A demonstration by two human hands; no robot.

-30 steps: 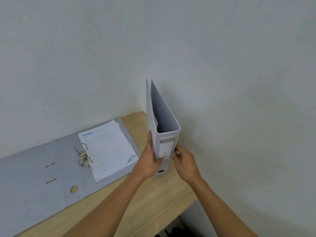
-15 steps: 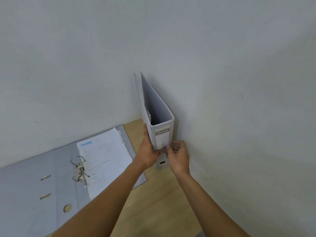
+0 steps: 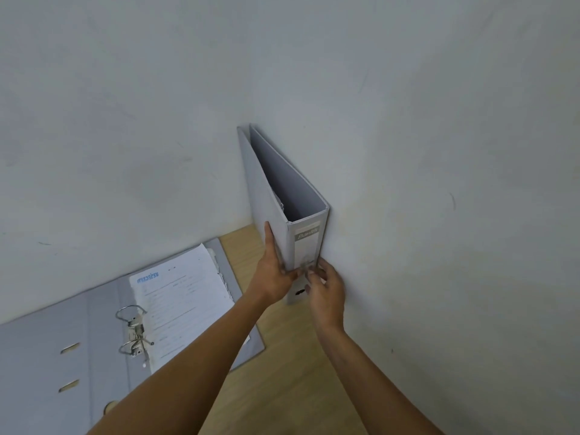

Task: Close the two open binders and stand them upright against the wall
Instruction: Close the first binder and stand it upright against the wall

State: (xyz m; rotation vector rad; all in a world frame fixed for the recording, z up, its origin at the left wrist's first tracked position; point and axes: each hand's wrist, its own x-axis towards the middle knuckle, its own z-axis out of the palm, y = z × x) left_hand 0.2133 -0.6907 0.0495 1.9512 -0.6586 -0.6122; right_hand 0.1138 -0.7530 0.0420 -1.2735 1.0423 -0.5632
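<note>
Both hands (image 3: 296,277) pinch upright binder (image 3: 273,196), centre frame; open binder (image 3: 94,334) lies flat lower left, long axis diagonal, nearer left hand (image 3: 273,277).

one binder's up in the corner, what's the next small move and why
Probably let go of the upright binder: it stands closed on the desk beside the right-hand wall, with the left hand on its cover and the right hand at its spine. Then reach for the open binder, lying flat with its rings open.
</note>
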